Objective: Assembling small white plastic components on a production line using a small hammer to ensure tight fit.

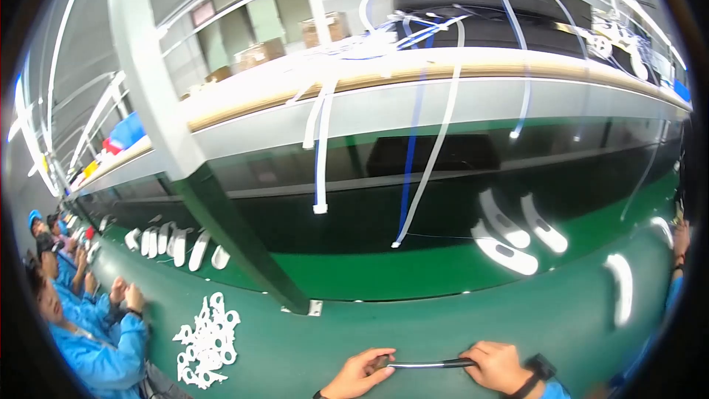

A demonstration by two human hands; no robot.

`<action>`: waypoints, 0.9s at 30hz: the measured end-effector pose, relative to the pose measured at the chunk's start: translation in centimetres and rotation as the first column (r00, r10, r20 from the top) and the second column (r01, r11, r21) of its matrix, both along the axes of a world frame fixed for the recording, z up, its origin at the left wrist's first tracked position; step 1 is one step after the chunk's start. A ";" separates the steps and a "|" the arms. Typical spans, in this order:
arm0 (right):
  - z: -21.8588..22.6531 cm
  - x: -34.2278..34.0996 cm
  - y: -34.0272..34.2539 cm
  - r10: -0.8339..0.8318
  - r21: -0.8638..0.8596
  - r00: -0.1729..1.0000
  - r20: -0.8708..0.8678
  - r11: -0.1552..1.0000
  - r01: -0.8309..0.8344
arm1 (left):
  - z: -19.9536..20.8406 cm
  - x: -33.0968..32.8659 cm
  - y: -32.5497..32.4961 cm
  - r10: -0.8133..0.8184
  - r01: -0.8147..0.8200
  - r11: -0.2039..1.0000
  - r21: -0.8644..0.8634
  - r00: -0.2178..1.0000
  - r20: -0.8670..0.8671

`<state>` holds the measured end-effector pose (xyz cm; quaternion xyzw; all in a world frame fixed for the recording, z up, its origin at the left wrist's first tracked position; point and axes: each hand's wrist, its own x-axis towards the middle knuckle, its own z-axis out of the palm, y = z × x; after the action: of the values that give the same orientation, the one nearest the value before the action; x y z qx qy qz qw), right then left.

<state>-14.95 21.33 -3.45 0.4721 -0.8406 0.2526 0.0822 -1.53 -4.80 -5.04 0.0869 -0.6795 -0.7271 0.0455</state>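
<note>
Grn counter spans the bottom, approx 4 to 8 o'clk. Post slants from 10–11 o'clk to 6–7. Pile of wht ring pcs on counter, 7–8 o'clk. R hand, approx 5, grips blk end of rod; L hand, approx 6, pinches other end. Rod, silver mid, approx level betw both.
</note>
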 end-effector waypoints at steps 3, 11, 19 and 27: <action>2.6 0.8 -0.2 0.050 -0.043 0.983 0.174 0.998 -0.043 | -0.2 0.5 0.2 0.025 -0.025 1.000 0.001 1.000 -0.017; 2.9 1.0 -0.1 0.015 -0.010 0.987 0.163 1.000 -0.014 | -2.2 0.0 -0.6 -0.059 0.032 0.969 -0.245 0.993 -0.100; 3.3 1.0 -0.5 0.034 -0.028 0.984 0.173 0.999 -0.029 | -2.3 -0.1 -0.7 -0.061 0.037 0.977 -0.209 0.992 -0.111; 3.2 1.1 -0.3 0.016 0.021 0.983 0.182 1.000 -0.020 | -2.9 -0.1 -0.6 -0.056 0.032 0.981 -0.190 0.991 -0.120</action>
<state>-13.85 21.00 -0.26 0.4557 -0.8430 0.2857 -0.0025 -1.62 -5.39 -7.95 0.0213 -0.7426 -0.6646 0.0797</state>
